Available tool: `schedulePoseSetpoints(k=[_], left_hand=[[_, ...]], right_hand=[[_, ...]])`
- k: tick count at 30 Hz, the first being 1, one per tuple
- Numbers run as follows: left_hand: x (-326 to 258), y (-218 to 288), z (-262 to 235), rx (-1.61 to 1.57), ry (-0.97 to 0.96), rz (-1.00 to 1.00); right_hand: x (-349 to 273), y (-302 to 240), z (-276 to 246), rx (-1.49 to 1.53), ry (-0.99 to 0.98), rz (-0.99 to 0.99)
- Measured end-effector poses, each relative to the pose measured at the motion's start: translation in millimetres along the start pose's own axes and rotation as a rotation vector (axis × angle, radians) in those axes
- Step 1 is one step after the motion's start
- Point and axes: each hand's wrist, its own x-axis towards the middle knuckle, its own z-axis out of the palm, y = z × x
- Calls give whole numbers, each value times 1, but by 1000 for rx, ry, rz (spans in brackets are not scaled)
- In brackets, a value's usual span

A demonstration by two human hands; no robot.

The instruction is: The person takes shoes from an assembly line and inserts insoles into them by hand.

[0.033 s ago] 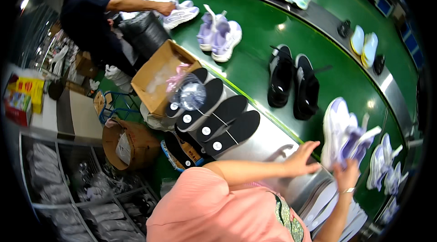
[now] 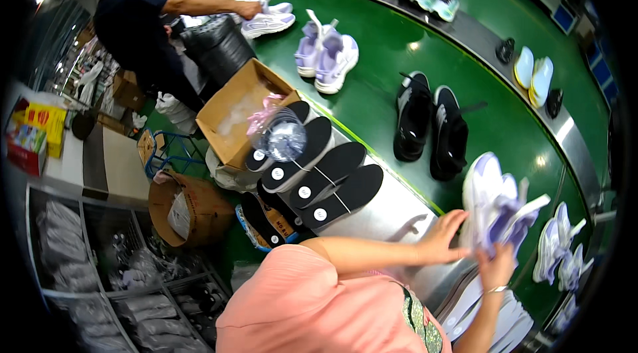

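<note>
A pair of white and lavender sneakers (image 2: 487, 197) is at the right, on or just above the green belt. My right hand (image 2: 497, 268), with a band at its wrist, is closed on the heel end of the pair. To the left of them is my left hand (image 2: 444, 239), its thumb and fingers apart and the fingertips close to the white sole; whether they touch it I cannot tell. Below my hands lies a stack of pale insoles (image 2: 495, 316), partly hidden by my right forearm. Black insoles (image 2: 349, 197) lie on the metal ledge to the left.
Black shoes (image 2: 448, 134) and another lavender pair (image 2: 329, 57) stand on the belt (image 2: 379, 34). More sneakers (image 2: 549, 247) are at the far right. An open carton (image 2: 219, 104) sits beside a clear plastic roll (image 2: 282, 137). A co-worker (image 2: 133, 27) reaches toward shoes at the back left.
The sneakers and my right hand have shifted slightly left and down, nearer my left hand. The whole view has moved a little.
</note>
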Motion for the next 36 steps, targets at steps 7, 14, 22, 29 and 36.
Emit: schedulePoseSetpoints(k=[7,14,22,29,36], left_hand=[[-64,-19,-5,190,-146,-300],[-48,-5,-21,299,8,254],[-3,3,-38,216,-199,-112],[33,-27,-41,-83,-338,-385],[17,-31,-39,142,-211,-143]], right_hand=[[-107,-72,50,288,-156,5],[-122,-25,11,423,119,142],[-139,51,91,-119,158,378],[-123,50,67,-63,-70,772],[-122,31,12,447,371,563]])
